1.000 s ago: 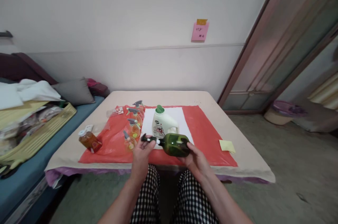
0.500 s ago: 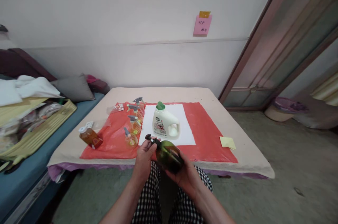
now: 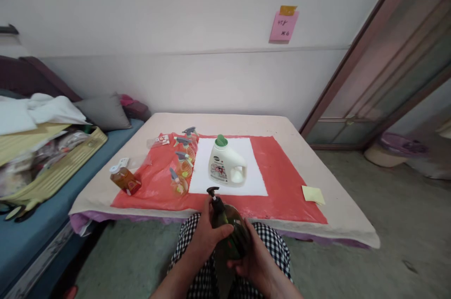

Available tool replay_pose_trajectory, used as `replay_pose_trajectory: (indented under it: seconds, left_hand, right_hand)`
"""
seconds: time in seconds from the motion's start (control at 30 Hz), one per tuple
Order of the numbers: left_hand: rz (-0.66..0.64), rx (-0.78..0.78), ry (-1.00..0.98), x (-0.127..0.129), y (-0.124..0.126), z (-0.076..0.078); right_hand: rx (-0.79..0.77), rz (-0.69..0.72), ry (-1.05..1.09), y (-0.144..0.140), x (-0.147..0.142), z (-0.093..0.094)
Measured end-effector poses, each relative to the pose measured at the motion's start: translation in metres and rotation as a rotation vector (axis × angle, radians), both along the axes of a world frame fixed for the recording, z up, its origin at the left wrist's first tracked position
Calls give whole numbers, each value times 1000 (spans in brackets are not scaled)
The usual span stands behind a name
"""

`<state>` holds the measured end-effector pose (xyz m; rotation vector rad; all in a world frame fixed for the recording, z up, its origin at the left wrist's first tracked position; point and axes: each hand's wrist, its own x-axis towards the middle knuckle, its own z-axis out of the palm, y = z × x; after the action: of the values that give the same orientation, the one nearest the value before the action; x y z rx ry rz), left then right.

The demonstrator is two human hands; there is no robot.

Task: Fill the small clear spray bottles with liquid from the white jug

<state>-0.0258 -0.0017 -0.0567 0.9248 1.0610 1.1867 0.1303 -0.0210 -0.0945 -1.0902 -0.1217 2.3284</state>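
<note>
A dark green pump bottle point(image 3: 239, 235) with a black pump head is held in both hands above my lap, tilted with its pump up and to the left. My left hand point(image 3: 208, 233) is closed round its upper side, thumb lying across the front below the neck. On the lower right side my right hand point(image 3: 252, 266) grips the bottle near its base. Beyond the hands, a white jug point(image 3: 225, 165) with a green cap stands on a white sheet point(image 3: 255, 172). Left of the jug, several clear spray bottles point(image 3: 185, 165) with grey trigger heads form a row.
A red cloth point(image 3: 287, 195) covers part of the beige-topped table point(image 3: 334, 209). An amber bottle point(image 3: 125, 180) leans at the left, and yellow paper notes point(image 3: 313, 194) lie at the right. The bed point(image 3: 42, 224) is on the left; a waste bin point(image 3: 387, 151) stands far right.
The pump bottle has come lower and nearer my body and turned more upright. My left hand has shifted from the pump neck down onto the bottle's body. The view has shifted slightly.
</note>
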Motion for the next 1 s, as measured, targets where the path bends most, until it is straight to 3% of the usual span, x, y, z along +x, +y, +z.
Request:
replay_pose_trajectory:
  seconds: [0.13,0.23,0.3,0.47,0.63,0.73,0.87,1.0]
  left_hand:
    - [7,11,18,-2,-1,-5]
    - [87,16,76,-10,8,-8]
    - [166,14,142,-18,17,-10]
    - [321,6,351,-39,40,-26]
    - [422,9,611,-50,64,-47]
    - [469,-5,662,-50,80,-55]
    - [455,47,652,-47,97,-71]
    - [469,78,621,-46,107,-88]
  right_hand:
    - [93,90,-90,4,1,-10]
    - [384,81,-426,21,6,-22]
    - [578,17,-660,41,13,-30]
    - [757,-232,-903,108,36,-41]
    - [867,-374,-1010,172,39,-38]
    - [898,-398,-1011,201,34,-35]
    - [872,-420,-945,220,33,-35]
    - [807,-542,-845,223,46,-35]
